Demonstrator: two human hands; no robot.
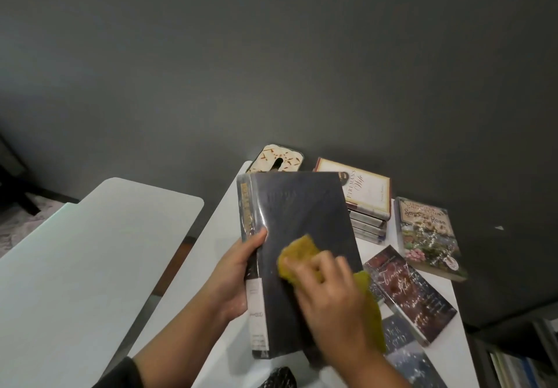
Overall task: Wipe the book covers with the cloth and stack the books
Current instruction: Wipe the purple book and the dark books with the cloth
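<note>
The left hand (pixel 238 269) grips the dark book (pixel 302 245) by its spine, thumb hooked over the front cover, holding it tilted up above the white table (pixel 211 266). The right hand (pixel 329 294) presses the yellow cloth (pixel 297 254) against the lower half of the cover, fingers curled over the wad; they are blurred, so the exact hold is unclear.

To wipe well, I would keep the left grip firm so the book does not swing under pressure, and run the cloth in long strokes from spine to fore-edge. The upper half of the cover looks not yet reached. The jacket looks glossy, so light pressure should do.

A stack (pixel 362 206) of about 4 books sits at the back, near the wall. 3 more books lie loose on the right: a floral one (pixel 428 236), a dark red one (pixel 413 294) and a blue one (pixel 407 348).
</note>
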